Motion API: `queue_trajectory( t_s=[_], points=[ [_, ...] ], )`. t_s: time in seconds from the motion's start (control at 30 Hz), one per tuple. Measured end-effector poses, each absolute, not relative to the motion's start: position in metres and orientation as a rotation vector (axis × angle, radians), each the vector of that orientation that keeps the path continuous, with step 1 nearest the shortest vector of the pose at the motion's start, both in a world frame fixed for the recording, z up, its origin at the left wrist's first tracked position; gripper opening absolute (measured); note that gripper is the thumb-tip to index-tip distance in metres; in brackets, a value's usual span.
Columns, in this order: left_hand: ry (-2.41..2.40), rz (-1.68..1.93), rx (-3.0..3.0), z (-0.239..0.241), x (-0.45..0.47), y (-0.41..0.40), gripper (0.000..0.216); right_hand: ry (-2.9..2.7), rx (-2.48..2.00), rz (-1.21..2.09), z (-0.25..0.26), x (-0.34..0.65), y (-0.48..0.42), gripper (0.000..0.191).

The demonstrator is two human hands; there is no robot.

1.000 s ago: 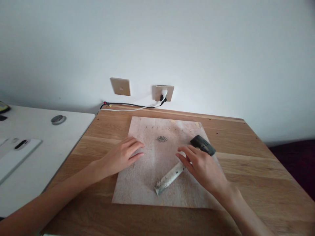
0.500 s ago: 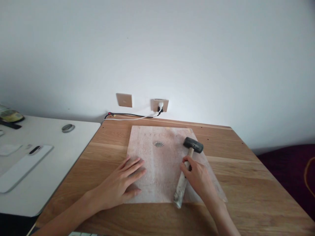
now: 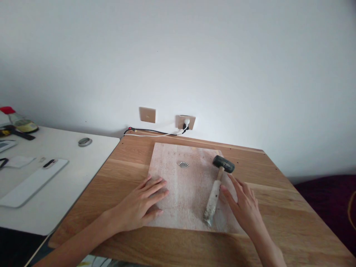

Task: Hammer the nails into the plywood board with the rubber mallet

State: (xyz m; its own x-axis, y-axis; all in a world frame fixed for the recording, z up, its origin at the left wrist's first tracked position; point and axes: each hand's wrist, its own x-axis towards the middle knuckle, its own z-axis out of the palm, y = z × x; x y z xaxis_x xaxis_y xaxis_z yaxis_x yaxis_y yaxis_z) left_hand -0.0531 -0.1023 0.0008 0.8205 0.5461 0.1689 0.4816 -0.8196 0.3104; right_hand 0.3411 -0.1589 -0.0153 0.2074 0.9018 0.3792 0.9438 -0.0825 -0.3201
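A pale wooden board (image 3: 180, 196) lies flat on the brown wooden table (image 3: 122, 163). On its right part rests a mallet (image 3: 213, 202) with a black head and a worn, white-smeared handle. Several small metal screws or nails (image 3: 183, 165) are fanned out near the board's middle; their exact kind is too small to tell. My left hand (image 3: 146, 202) lies open on the board's left edge, fingers spread. Just right of the mallet handle, my right hand (image 3: 243, 202) is open with nothing in it, its fingers over the board. A row of tiny holes or dots runs along the board's far side.
Against the wall, a socket (image 3: 187, 122) holds plugs with a white and a black cable (image 3: 155, 130). At the left stands a white table (image 3: 66, 178) with a white case-like object (image 3: 33, 183), a grey ring-shaped thing (image 3: 85, 142) and a red-capped bottle (image 3: 23, 122).
My right hand has let go of the mallet handle and moved right, its fingers now spread. My left hand stays on the board. The view has shifted slightly left.
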Motion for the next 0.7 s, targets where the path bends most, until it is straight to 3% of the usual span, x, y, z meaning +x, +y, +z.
queue_trajectory(
  t_s=[0.47,0.7],
  points=[
    [0.840,0.362,2.826,0.008,-0.088,-0.107,0.052,-1.688,-1.930,0.341,-0.028,0.309,-0.168,0.056],
    [0.987,0.343,2.848,0.004,-0.158,-0.104,0.056,-1.902,-1.746,0.353,-0.024,0.253,-0.161,0.057]
  ],
)
